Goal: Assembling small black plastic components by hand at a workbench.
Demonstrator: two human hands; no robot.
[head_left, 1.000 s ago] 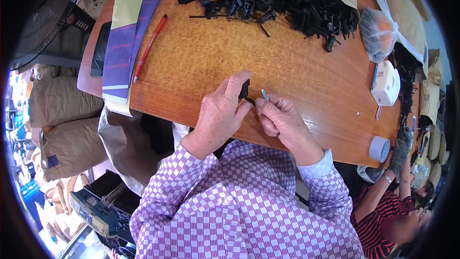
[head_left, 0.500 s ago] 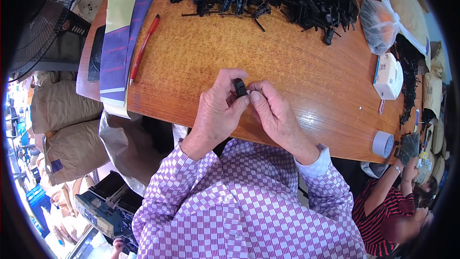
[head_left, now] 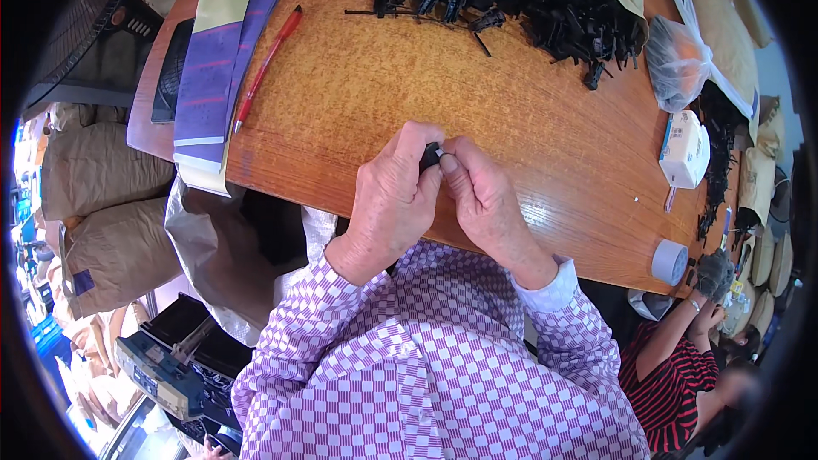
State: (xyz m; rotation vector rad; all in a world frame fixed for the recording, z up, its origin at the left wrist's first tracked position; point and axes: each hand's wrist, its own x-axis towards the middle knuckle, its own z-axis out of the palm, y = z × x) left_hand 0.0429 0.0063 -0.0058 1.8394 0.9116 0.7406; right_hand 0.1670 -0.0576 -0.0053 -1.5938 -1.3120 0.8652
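Between my fingers, close to the table's front edge, is a small black plastic part (head_left: 429,158). My left hand (head_left: 394,196) is closed around it with thumb and fingers. The thumb and forefinger of my right hand (head_left: 487,200) pinch together at the part's right end, where a tiny pale bit shows. What exactly that pale bit is cannot be made out. A big heap of similar black plastic parts (head_left: 579,21) lies at the far side of the wooden table (head_left: 341,102).
Purple and yellow paper sheets (head_left: 209,85) and a red pen (head_left: 269,66) lie at left. On the right are a knotted plastic bag (head_left: 676,68), a white tissue pack (head_left: 684,152) and a tape roll (head_left: 670,261). A co-worker in a striped shirt (head_left: 652,375) sits at lower right.
The view has shifted slightly. My left hand has turned, covering more of the black part, and my right fingers stay pinched at its end.
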